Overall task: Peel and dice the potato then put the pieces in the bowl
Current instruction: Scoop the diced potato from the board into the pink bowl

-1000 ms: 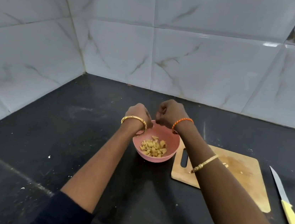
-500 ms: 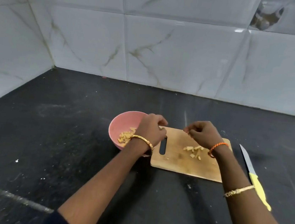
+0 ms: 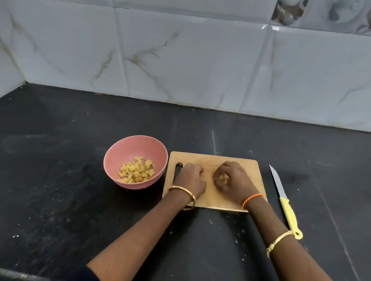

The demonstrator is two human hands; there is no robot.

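A: Nearest us, our forearms reach over the dark speckled surface (image 3: 56,194) to the wooden board (image 3: 242,166). Our right hand (image 3: 231,181) has its fingers curled round a small heap of potato pieces (image 3: 222,178). Our left hand (image 3: 191,179) rests beside it, fingers loosely curled; we cannot tell whether it holds anything.

B: What could go wrong?

A: We judge the damp, slippery cubes could slip out of the cupped fingers and scatter on the surface on the way to the bowl (image 3: 117,155).

B: And further out?

A: The knife (image 3: 286,205), steel blade and smooth yellow handle, lies flat just right of the board. Left, the round pink bowl already holds pale yellow, angular dice (image 3: 136,171). Behind, glossy marbled tiles (image 3: 189,59).
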